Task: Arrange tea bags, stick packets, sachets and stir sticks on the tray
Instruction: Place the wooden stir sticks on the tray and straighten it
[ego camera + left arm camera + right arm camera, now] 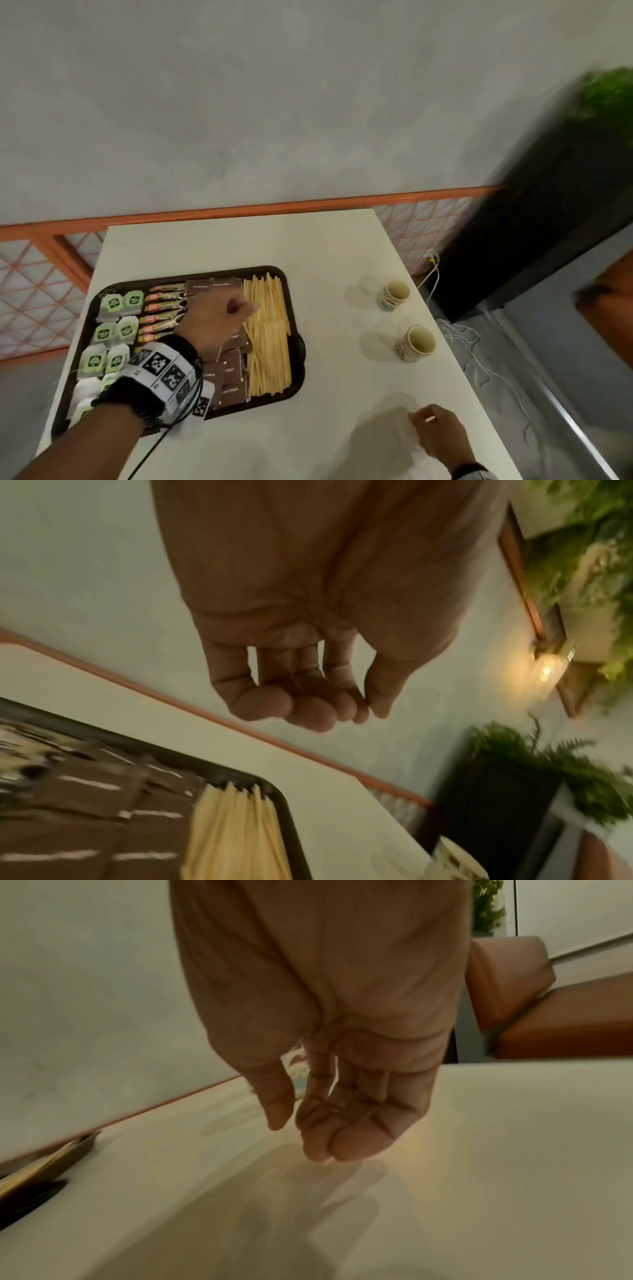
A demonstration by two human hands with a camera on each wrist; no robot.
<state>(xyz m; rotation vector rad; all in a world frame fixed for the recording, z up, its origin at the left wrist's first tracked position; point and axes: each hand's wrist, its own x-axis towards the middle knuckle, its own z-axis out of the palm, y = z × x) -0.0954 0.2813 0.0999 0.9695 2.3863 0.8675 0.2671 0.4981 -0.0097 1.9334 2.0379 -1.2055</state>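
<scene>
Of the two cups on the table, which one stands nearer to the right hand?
The nearer cup, closer to the right hand. The other cup stands farther back, toward the wall.

Black strap and white block of square black-and-white markers on the left wrist [161, 370], thin black cable trailing.

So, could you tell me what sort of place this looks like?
Probably a café or office refreshment corner. A white table holds a dark tray stocked with tea bags, sachets and stir sticks, with two cups beside it; a planter with greenery stands nearby.
</scene>
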